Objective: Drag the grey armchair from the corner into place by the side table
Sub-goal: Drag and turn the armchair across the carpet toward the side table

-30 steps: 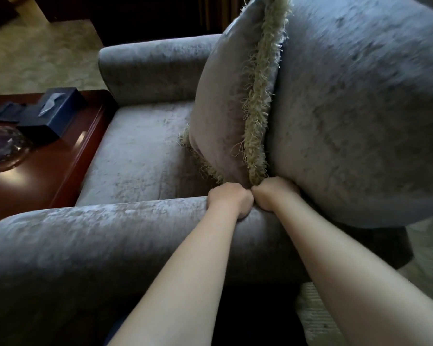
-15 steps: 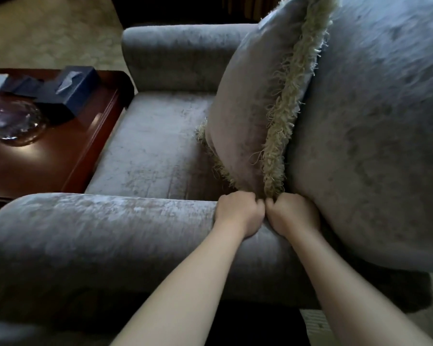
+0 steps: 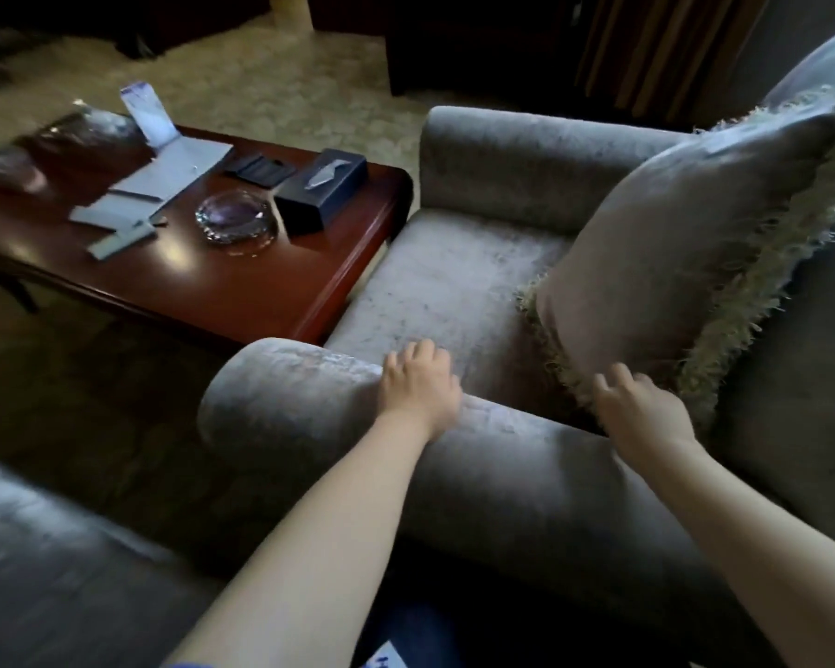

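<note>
From the head camera, the grey armchair (image 3: 454,282) fills the right half of the view, seen from over its near armrest (image 3: 309,392). Its seat front lies just beside the corner of the side table (image 3: 223,291); whether the two touch cannot be told. A fringed cushion (image 3: 671,243) stands tilted on the seat, leaning against the chair's back.

Both bare forearms reach in from the lower edge. The left hand (image 3: 418,388) rests on top of the near armrest towards its front end, fingers relaxed and lying over the inner side, not clenched. The right hand (image 3: 639,412) is over the same armrest further back, next to the cushion's lower fringe, fingers loosely spread and grasping nothing. It is blurred, so contact with the fringe or the armrest is unclear. The two hands are apart.

On the dark red polished surface sit a dark tissue box (image 3: 321,190) near the corner closest to the chair, a glass ashtray (image 3: 235,219) just beside it, and some pale papers (image 3: 174,171) further left. The far left end of the surface is blurred. Another grey upholstered piece (image 3: 44,547) shows at the lower left. Pale patterned carpet (image 3: 285,89) lies beyond the table.
</note>
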A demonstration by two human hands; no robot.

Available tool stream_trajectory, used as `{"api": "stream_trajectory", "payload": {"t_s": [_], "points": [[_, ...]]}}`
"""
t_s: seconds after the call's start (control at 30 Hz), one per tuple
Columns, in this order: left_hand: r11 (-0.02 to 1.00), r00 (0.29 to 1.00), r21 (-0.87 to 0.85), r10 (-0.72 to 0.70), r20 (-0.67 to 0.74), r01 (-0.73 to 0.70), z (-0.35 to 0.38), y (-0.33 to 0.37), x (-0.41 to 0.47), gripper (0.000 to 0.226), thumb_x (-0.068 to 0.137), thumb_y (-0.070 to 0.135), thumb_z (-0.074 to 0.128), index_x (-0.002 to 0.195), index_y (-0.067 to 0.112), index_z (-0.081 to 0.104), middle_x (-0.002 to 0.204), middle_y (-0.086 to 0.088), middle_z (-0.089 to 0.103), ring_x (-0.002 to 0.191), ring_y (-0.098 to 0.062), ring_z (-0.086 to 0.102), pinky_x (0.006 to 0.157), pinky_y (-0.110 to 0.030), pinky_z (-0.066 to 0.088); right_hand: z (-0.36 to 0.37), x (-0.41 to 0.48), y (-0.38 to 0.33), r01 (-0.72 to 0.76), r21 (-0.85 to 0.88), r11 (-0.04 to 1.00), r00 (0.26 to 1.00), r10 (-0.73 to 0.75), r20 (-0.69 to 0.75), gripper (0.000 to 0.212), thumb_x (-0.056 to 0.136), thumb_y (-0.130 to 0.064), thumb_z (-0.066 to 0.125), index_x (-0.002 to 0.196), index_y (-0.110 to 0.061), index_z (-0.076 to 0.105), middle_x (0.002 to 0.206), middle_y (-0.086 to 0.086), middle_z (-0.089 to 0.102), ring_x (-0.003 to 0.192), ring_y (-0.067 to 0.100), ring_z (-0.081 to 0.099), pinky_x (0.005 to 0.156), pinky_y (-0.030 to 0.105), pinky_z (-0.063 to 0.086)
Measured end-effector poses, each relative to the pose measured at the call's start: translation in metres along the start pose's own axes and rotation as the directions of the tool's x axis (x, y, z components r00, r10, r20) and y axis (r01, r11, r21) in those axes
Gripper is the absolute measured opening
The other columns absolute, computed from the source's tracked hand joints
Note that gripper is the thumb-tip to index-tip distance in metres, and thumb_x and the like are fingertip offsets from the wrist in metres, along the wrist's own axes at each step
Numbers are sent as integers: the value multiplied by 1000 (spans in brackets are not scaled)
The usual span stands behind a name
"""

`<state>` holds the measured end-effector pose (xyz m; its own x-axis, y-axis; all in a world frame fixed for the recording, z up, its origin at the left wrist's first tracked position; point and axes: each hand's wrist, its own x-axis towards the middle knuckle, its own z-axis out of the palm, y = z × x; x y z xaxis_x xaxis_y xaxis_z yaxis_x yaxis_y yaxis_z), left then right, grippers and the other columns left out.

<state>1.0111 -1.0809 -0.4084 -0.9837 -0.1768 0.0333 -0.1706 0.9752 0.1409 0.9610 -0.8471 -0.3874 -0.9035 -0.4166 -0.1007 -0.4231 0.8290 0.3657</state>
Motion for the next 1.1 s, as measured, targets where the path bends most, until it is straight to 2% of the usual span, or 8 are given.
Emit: {"api": "stream_trajectory", "payload": {"t_s": [0.17, 0.33, 0.4, 0.5, 0.63, 0.77, 0.97, 1.1], "points": [[900, 903, 78, -430, 0, 429, -9, -134, -25, 52, 91, 46, 37, 132, 14, 42, 146, -13, 31, 137, -33, 21, 110, -51, 23, -60, 64, -103, 177, 241, 954, 984, -167, -60, 18, 83, -8, 50, 96, -13, 61, 99, 9, 65, 94, 32, 63, 66, 31, 42], [747, 755, -109, -651, 74, 655, -9, -186, -31, 71, 88, 61, 32, 144, 17, 25, 148, -14, 28, 134, -34, 26, 105, -53, 25, -107, 108, -226, 335, 346, 876, 935, -266, -233, 48, 98, -49, 29, 73, -20, 58, 80, 4, 64, 79, 29, 64, 56, 29, 36], [719, 725, -141, -689, -17, 681, -4, -185, -31, 71, 87, 58, 38, 141, 13, 31, 138, -14, 41, 124, -32, 39, 98, -48, 32, -121, 123, -269, 349, 460, 816, 931, -244, -273, 52, 97, -49, 26, 64, -18, 50, 65, 2, 54, 72, 29, 61, 54, 29, 32], [701, 690, -202, -711, -133, 684, 5, -185, -31, 57, 87, 52, 40, 128, 14, 47, 125, -11, 52, 113, -30, 48, 93, -44, 35, -126, 151, -319, 409, 624, 665, 910, -255, -326, 38, 96, -36, 33, 83, -12, 60, 85, 8, 58, 85, 33, 59, 63, 32, 37], [630, 620, -380, -767, -165, 677, 9, -199, -25, 35, 89, 34, 46, 116, 16, 58, 115, -12, 58, 104, -32, 51, 85, -43, 37, -104, 176, -355, 306, 797, 521, 856, -517, 10, 33, 97, -23, 36, 112, -9, 61, 115, 14, 59, 109, 31, 54, 93, 38, 44], [572, 579, -341, -810, -93, 746, 10, -200, -20, 56, 87, 45, 44, 129, 8, 46, 129, -14, 47, 108, -32, 51, 84, -42, 41, -99, 189, -358, 173, 900, 401, 788, -605, 118, 35, 99, -16, 35, 127, -7, 54, 131, 16, 54, 122, 29, 48, 100, 30, 34], [605, 622, -255, -783, -17, 755, -2, -199, -23, 40, 94, 35, 31, 117, 7, 48, 117, -16, 56, 104, -33, 53, 87, -43, 39, -109, 187, -366, 217, 819, 531, 788, -591, 175, 45, 91, -51, 40, 118, -23, 62, 131, 7, 55, 119, 26, 49, 101, 34, 36], [647, 659, -244, -751, -41, 723, -7, -187, -37, 34, 96, 27, 27, 115, 7, 47, 116, -16, 56, 101, -32, 55, 88, -43, 44, -105, 174, -363, 262, 796, 546, 788, -597, 149, 33, 87, -53, 35, 96, -30, 58, 121, 3, 59, 104, 22, 51, 92, 37, 40]]}}
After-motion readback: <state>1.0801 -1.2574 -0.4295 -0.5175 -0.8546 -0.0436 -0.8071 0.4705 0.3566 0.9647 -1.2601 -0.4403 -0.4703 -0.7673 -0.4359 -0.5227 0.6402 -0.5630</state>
